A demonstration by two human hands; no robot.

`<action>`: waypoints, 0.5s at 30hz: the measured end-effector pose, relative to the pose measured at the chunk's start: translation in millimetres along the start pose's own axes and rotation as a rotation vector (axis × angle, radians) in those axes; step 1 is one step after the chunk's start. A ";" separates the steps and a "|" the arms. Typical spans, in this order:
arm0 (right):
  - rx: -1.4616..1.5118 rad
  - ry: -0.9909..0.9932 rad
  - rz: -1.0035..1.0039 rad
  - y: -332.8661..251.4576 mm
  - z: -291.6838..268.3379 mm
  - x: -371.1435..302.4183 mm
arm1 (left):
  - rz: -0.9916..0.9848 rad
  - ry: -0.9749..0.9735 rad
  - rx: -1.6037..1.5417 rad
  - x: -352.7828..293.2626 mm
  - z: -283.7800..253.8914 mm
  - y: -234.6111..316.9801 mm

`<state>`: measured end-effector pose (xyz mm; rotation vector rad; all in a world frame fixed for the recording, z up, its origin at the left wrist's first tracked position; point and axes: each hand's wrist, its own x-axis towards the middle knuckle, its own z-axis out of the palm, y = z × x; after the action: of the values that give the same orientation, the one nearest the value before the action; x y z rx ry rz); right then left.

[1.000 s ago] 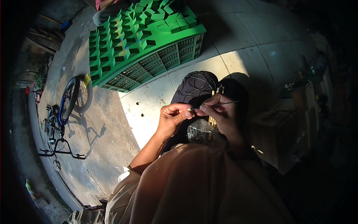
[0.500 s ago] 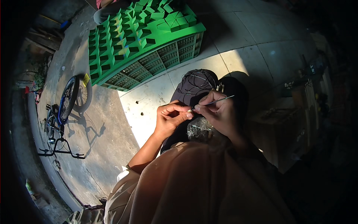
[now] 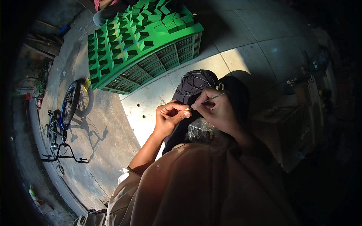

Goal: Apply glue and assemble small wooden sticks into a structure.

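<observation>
Over my lap, my left hand pinches a small pale piece between thumb and fingertips; its kind is too small to tell. My right hand meets it from the other side, closed on a thin, grey, rod-like tool that slants up to the right. The tool's lower end is hidden by the fingers. Loops of thin dark wire or cord lie across my left knee. Below the hands, a clear plastic bag rests on my lap. Several short pale sticks show just beyond my right hand.
Ahead stands a green crate-like stand, its top covered with several small green boxes. Another person's sleeve shows behind it. A bicycle is on the concrete at left. A wooden box sits in shadow at right.
The whole view has shifted slightly. The tool in my right hand is tilted a little more steeply, and my right fingers have turned slightly. Both hands stay together at the small piece.
</observation>
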<state>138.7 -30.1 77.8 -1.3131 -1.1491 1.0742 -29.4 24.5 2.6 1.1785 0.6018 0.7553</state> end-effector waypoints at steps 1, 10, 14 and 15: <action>0.028 0.050 -0.002 -8.1 -3.7 1.4 | -0.003 0.011 -0.013 2.3 -4.0 -0.5; 0.026 0.380 -0.508 -45.3 -114.3 -89.4 | -0.105 -0.001 -0.205 18.6 -9.8 -4.2; -0.168 1.145 -0.316 -47.3 -152.0 -180.1 | -0.132 -0.042 -0.220 27.9 -11.2 -12.5; -0.229 1.349 -0.262 -48.6 -161.1 -204.8 | -0.139 -0.012 -0.231 29.1 -14.3 -13.7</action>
<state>266.5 -255.3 134.4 -1.5536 -0.3530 -0.2454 -19.5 53.1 -15.4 0.9192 0.5640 0.6791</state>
